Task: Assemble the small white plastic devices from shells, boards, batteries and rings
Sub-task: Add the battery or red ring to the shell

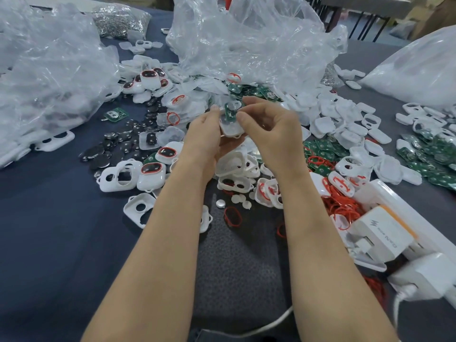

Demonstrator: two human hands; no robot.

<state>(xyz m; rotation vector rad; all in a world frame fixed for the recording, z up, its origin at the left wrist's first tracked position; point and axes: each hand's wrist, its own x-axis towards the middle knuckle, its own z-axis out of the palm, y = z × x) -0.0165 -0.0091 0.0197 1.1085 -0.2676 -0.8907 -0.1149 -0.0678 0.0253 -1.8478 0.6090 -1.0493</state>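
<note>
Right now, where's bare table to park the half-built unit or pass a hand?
Biggest free patch: blue cloth near left, bordered by coin batteries, open shells and the left forearm. Second: dark mat between the forearms, below a loose red ring. Crowded: centre heap, and the right side with ring pile, green boards, charger.

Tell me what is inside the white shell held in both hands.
A small green circuit board carrying a round silvery disc sits in the white plastic shell. The shell's floor under the board is covered, and fingers hide its edges.
</note>
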